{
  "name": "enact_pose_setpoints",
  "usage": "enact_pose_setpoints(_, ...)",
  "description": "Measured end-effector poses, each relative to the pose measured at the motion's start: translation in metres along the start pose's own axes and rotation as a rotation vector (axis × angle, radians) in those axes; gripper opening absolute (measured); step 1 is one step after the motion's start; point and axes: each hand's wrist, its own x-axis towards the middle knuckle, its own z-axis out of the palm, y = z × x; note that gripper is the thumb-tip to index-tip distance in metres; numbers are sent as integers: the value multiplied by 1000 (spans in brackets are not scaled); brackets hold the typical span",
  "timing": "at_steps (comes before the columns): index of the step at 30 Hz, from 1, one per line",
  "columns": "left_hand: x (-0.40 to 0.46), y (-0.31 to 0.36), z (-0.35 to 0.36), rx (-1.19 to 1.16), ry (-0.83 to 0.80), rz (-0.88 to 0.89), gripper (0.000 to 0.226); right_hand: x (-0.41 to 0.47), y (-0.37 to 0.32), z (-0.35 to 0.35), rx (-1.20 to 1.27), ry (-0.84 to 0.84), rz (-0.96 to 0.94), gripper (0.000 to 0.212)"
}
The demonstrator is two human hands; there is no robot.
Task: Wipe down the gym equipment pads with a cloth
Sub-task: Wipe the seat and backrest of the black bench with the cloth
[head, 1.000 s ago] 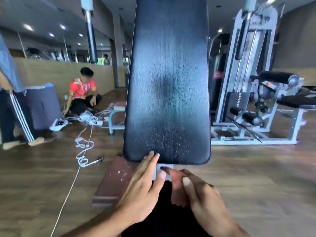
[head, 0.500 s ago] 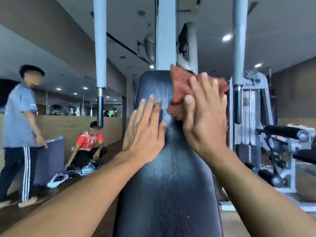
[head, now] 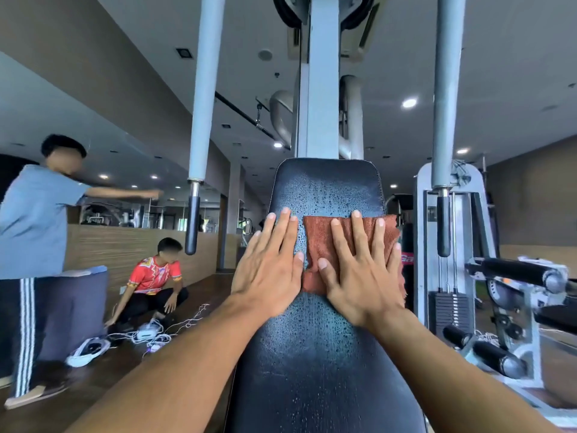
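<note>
Gym machines stand behind the wet black pad (head: 324, 339), where the flat, spread right hand (head: 362, 276) presses a soft, limp cloth (head: 321, 242) beside the spread left hand (head: 268, 273), best held under the palm.

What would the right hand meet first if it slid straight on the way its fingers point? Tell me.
Judging by the picture, the right hand, flat on the cloth, would cross wet back pad, then likely its top edge.
</note>
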Motion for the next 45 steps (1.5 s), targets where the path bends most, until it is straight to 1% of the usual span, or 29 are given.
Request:
enact_pose_setpoints(3, 1, 1, 11, -28, 41, -3, 68, 4, -2, 4, -26, 19, 5, 73)
enact_pose_setpoints(6, 0, 1, 23, 4, 121, -10, 65, 15, -2, 11, -54, 112, 1, 72)
enact_pose_setpoints(11, 2, -5, 37, 28, 206, 16, 62, 62, 0, 0, -123, 195, -41, 72)
enact_pose_setpoints(14, 2, -4, 39, 41, 218, 22, 62, 83, -5, -5, -75, 225, 4, 71)
enact_pose_setpoints(16, 2, -5, 39, 38, 214, 17, 63, 76, -9, -1, -61, 248, 9, 71)
enact_pose_setpoints(19, 1, -6, 38, 45, 192, 27, 67, 56, -7, 7, -125, 235, -72, 72)
enact_pose_setpoints(22, 0, -5, 39, 45, 205, 26, 65, 71, 5, -5, -154, 223, -131, 73)
enact_pose_setpoints(23, 0, -5, 40, 43, 218, 25, 64, 83, 6, -11, -124, 235, -102, 73)
enact_pose_setpoints(26, 0, -5, 42, 50, 236, 26, 62, 112, -7, -18, 21, 280, 117, 71)
enact_pose_setpoints(27, 0, -5, 42, 53, 238, 26, 61, 115, -15, -17, 30, 287, 145, 71)
enact_pose_setpoints(28, 0, -5, 41, 57, 239, 26, 61, 115, -22, -15, 13, 289, 124, 70)
enact_pose_setpoints(31, 0, -4, 40, 62, 236, 19, 61, 112, -23, -14, -80, 274, -46, 68)
enact_pose_setpoints(32, -1, -4, 40, 65, 240, 17, 61, 115, -20, -18, -83, 261, -66, 68)
enact_pose_setpoints(36, -1, -3, 42, 90, 242, 2, 60, 130, -39, -24, 5, 235, 60, 66)
enact_pose_setpoints(37, -1, -4, 42, 91, 243, -2, 60, 129, -47, -24, -14, 229, 22, 65)
enact_pose_setpoints(40, -1, -3, 42, 88, 249, 5, 57, 122, -51, -20, -101, 217, -264, 56)
enact_pose_setpoints(41, -1, -3, 42, 87, 254, 10, 57, 122, -44, -22, -104, 213, -315, 54)
enact_pose_setpoints(43, -1, -3, 41, 80, 262, 17, 59, 124, -29, -26, -87, 232, -295, 54)
enact_pose_setpoints(45, -2, -5, 40, 78, 257, 23, 60, 121, -18, -24, -55, 263, -166, 54)
